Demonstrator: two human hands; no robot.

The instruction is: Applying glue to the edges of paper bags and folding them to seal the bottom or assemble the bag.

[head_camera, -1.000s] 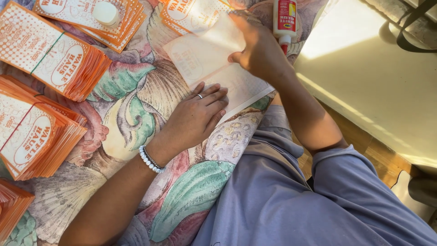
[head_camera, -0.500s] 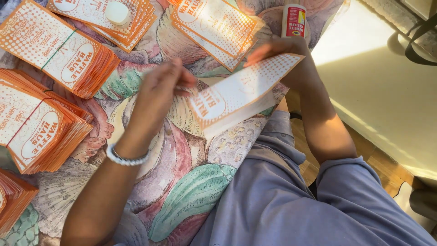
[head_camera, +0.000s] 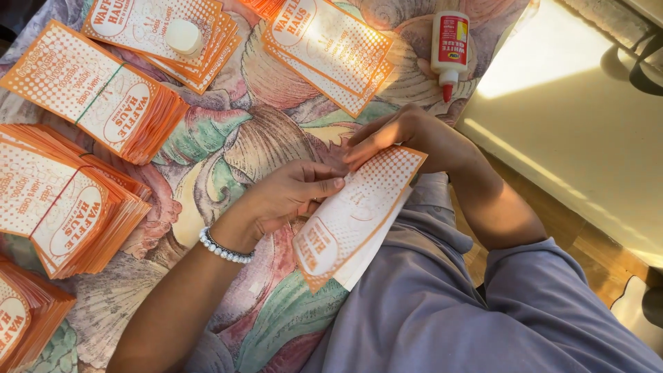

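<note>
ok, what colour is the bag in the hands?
White bag with orange dotted print and orange border; head view, the only one, shows it.

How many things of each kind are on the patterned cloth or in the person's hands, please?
Orange-and-white bag in both hands: 1
Stacks of orange bags on the cloth: 6, some cut off by the frame
Glue bottle: 1
Small white round cap on a stack: 1
Total: 9
</note>
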